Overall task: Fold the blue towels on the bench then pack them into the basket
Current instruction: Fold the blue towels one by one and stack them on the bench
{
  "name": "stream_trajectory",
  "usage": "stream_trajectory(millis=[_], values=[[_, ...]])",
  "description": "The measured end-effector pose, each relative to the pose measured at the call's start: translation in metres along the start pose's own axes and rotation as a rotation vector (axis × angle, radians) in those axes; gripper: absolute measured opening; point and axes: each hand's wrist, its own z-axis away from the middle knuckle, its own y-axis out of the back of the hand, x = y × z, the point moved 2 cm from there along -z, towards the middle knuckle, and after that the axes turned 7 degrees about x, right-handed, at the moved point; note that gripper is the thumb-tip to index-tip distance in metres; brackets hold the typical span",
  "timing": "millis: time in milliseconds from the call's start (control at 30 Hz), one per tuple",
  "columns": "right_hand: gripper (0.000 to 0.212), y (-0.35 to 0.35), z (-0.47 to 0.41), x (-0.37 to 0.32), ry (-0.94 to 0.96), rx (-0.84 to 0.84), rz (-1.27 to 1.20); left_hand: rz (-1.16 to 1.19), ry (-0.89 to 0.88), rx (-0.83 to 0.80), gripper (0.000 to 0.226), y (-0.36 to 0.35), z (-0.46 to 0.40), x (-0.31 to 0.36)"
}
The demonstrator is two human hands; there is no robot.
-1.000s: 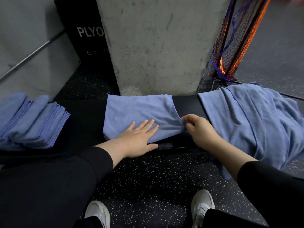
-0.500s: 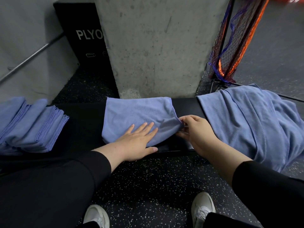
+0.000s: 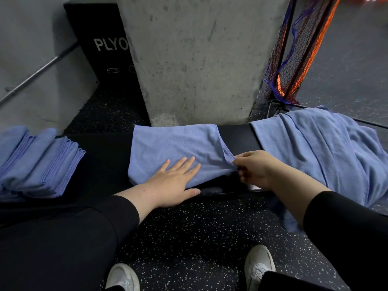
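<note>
Mid-fold, by the look of it: the half-folded towel [image 3: 176,148] lay across the middle of the black bench [image 3: 237,137]. Left hand [image 3: 172,181] was flat on it, fingers straight, pinning the near edge. Right hand [image 3: 255,168] pinched the towel's near-right corner — prob. ready to carry it over to the left; the next move needs edges lined up w/ the pinned side. Folded stack [image 3: 39,162] sat at the left end, unfolded pile [image 3: 319,148] at the right. No basket in view. Speckled rubber floor [image 3: 189,238], concrete pillar [image 3: 197,59] behind, black "PLYO" box [image 3: 105,45] — a gym, apparently.
</note>
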Motion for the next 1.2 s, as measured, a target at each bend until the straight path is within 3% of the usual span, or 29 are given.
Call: stream_trajectory(millis=[100,233,333,433,500,567,633,733,833,1067,1200], values=[[0.006,0.007,-0.001,0.000,0.131,0.079,0.234,0.008,0.000,0.002,0.079,0.000,0.000,0.000],[0.018,0.012,-0.004,0.000,0.332,0.265,0.655,0.016,0.002,0.022,0.079,-0.001,-0.001,-0.001],[0.016,0.006,0.002,-0.008,0.639,0.394,0.841,0.053,-0.023,0.078,0.078,-0.001,0.004,-0.002],[0.015,-0.019,0.016,-0.016,0.914,0.212,0.802,0.224,0.013,0.331,0.065,0.010,0.021,-0.013],[0.019,-0.042,0.021,-0.016,0.999,0.049,0.879,0.353,0.189,0.545,0.033,0.020,0.039,-0.032],[0.025,-0.067,0.024,-0.012,1.031,-0.092,0.979,0.438,0.432,0.677,0.015,0.026,0.060,-0.058],[0.034,-0.090,0.027,-0.007,1.039,-0.207,1.053,0.497,0.650,0.714,0.014,0.024,0.080,-0.083],[0.051,-0.116,0.032,0.000,1.009,-0.322,1.120,0.563,0.811,0.563,0.028,0.009,0.096,-0.110],[0.064,-0.133,0.032,0.007,0.971,-0.392,1.218,0.612,0.748,0.445,0.034,0.001,0.099,-0.111],[0.063,-0.150,0.031,0.019,0.952,-0.320,1.391,0.707,0.586,0.388,0.023,0.004,0.087,-0.103],[0.064,-0.155,0.032,0.025,0.933,-0.289,1.406,0.757,0.564,0.449,0.025,0.012,0.088,-0.103]])
